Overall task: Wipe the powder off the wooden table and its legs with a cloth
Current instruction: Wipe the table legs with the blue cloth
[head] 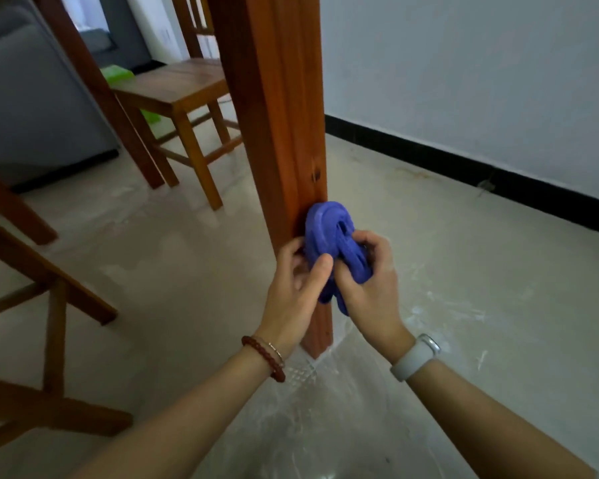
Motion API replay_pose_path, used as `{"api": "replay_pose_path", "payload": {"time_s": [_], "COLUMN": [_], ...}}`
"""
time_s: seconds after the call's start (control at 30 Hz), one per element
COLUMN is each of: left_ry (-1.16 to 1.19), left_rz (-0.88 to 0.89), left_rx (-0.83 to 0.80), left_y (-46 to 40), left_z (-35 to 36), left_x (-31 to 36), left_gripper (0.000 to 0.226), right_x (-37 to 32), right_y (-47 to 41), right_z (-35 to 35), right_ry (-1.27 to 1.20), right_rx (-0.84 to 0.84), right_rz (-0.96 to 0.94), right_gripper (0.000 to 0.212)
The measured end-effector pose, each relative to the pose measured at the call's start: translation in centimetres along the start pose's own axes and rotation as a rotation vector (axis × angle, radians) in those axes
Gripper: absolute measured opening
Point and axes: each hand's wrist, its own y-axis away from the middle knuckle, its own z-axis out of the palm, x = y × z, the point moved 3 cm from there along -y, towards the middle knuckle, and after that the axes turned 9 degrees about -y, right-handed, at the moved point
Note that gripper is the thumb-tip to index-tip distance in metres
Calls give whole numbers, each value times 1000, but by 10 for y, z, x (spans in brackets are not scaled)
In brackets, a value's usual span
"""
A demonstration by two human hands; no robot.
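Observation:
A thick reddish wooden table leg (pixel 277 98) stands on the tiled floor in the middle of the view. A bunched blue cloth (pixel 329 233) lies against the leg's lower right edge. My left hand (pixel 298 292) holds the cloth's left side, thumb on the cloth and fingers against the leg. My right hand (pixel 367 281) grips the cloth from the right, fingers curled into its folds. The table top is out of view.
White powder smears streak the floor (pixel 446 305) right of the leg. A wooden chair (pixel 180 95) stands behind the leg, another chair (pixel 32 271) at the left. A white wall with black skirting (pixel 464 160) runs along the right. A grey sofa is at the far left.

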Motion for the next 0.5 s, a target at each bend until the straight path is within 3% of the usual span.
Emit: {"api": "replay_pose_path", "payload": {"time_s": [0.13,0.3,0.4,0.5], "left_ry": [64,25,-67,-43], "left_rz": [115,191,210,294], "left_rx": [37,175,352,478], "left_y": [11,16,2,-33], "left_z": [-24,-62,-84,-109], "left_x": [18,13,24,46], "left_gripper": [36,36,36,33], "right_x": [-18,-28,-33,-35], "right_y": [14,24,26,20], "right_z": [25,47,51,47], "right_ry": [38,220,277,358], "right_rx": [-140,-460,-428,-282], "right_rz": [-139,-191,-321,-362], "right_gripper": [30,50,52,49]}}
